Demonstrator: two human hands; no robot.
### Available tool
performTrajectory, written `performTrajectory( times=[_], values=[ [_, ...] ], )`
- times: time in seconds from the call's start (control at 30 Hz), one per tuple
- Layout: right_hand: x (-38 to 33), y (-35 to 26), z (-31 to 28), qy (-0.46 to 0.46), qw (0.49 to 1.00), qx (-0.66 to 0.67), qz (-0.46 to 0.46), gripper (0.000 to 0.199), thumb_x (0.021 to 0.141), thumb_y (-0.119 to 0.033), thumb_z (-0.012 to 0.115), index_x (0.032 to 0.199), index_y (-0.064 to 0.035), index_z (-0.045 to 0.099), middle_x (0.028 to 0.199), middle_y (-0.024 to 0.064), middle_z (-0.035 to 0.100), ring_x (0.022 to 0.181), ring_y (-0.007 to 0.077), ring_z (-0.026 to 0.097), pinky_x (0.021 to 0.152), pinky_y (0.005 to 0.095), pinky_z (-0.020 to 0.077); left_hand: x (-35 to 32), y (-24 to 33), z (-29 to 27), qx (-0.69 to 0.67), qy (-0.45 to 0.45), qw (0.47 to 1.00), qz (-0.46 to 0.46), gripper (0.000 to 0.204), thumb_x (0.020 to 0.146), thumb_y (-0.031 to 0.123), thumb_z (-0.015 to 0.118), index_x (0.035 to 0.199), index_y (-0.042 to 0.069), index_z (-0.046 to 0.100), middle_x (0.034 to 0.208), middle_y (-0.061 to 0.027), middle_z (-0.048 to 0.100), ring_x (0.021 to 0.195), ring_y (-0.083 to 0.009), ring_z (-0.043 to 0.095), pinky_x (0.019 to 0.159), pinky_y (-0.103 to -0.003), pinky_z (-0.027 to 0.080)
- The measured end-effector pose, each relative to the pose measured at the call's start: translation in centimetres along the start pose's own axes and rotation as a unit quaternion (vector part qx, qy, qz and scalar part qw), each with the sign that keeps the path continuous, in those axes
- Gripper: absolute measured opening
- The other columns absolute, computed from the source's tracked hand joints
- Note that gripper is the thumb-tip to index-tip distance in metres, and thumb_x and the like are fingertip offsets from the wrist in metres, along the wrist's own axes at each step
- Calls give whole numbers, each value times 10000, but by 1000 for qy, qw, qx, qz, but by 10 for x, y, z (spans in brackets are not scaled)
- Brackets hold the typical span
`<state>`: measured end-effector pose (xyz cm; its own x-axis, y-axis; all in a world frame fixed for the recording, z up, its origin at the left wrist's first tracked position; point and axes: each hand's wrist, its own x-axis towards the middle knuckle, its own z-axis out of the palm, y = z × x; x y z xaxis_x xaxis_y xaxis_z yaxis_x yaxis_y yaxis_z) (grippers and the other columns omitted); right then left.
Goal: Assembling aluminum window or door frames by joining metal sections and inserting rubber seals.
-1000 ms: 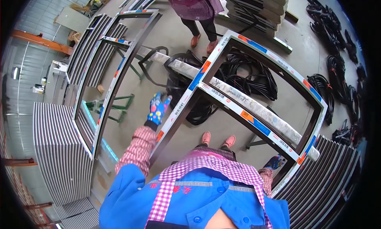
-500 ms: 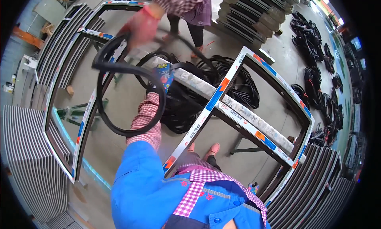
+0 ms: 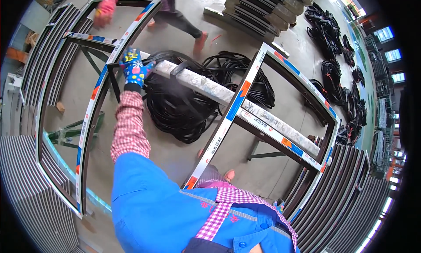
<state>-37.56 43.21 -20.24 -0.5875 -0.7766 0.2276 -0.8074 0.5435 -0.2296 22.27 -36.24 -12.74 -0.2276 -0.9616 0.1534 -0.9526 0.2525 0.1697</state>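
Observation:
My left hand, in a blue flowered glove, reaches out beside the inner bar of the left window frame. Its thumb stands apart from the fingers, and I see nothing clearly gripped. Close to that thumb, a blurred black rubber strip runs toward a large coiled heap of black strips. Only a small patch of my right hand's glove shows beside my apron, near the right window frame; its fingers are hidden.
A pale wrapped beam spans between both frames. Across from me, a co-worker's pink-gloved hand is over the left frame's far end. Stacked profiles stand at the left, more at the right. Black coils lie on the floor.
My left hand has moved left, toward the left frame's bar. The black strip loop that hung around my forearm is gone from there. The co-worker has shifted left and away.

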Motion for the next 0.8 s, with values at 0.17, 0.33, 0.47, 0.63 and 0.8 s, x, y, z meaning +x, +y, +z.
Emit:
performTrajectory(
  times=[0.17, 0.33, 0.47, 0.63, 0.8],
  values=[
    [36, -73, -14, -163, 942, 91, 278, 447, 799, -160, 648, 1203, -13, 526, 937, 141, 647, 827, 235, 633, 728, 361, 514, -9, -10, -16, 60, 1, 998, -14, 556, 708, 322, 740, 1186, 74, 602, 1173, -140, 624, 1103, -293, 577, 958, -395, 443],
    [68, -134, -29, -205, 949, 101, 217, 369, 844, -148, 612, 1161, 27, 545, 974, 187, 608, 878, 282, 597, 770, 399, 481, -9, 43, -46, 62, -57, 985, -151, 416, 744, 329, 709, 1079, 93, 641, 1069, -138, 659, 1031, -296, 617, 893, -410, 476],
    [68, -134, -26, -195, 950, 116, 215, 350, 854, -150, 606, 1156, 19, 550, 986, 196, 609, 899, 306, 599, 782, 409, 479, 2, 28, -68, -14, 167, 976, -142, 408, 789, 331, 664, 1090, 57, 636, 1032, -171, 663, 931, -361, 636, 815, -450, 507],
    [79, -135, -18, -185, 955, 150, 176, 339, 858, -156, 605, 1139, 28, 561, 995, 202, 630, 928, 327, 611, 809, 408, 481, 36, 36, -184, -252, 275, 924, -84, 277, 810, 214, 695, 1020, 40, 647, 944, -130, 699, 834, -265, 674, 770, -373, 514],
    [89, -129, -4, -185, 936, 240, 176, 323, 873, -164, 586, 1126, 35, 567, 1024, 219, 643, 946, 327, 628, 823, 401, 491, 36, 55, -374, -165, 516, 837, 77, 309, 878, 265, 651, 1097, 46, 641, 962, -76, 671, 864, -202, 645, 811, -329, 485]
  ],
)
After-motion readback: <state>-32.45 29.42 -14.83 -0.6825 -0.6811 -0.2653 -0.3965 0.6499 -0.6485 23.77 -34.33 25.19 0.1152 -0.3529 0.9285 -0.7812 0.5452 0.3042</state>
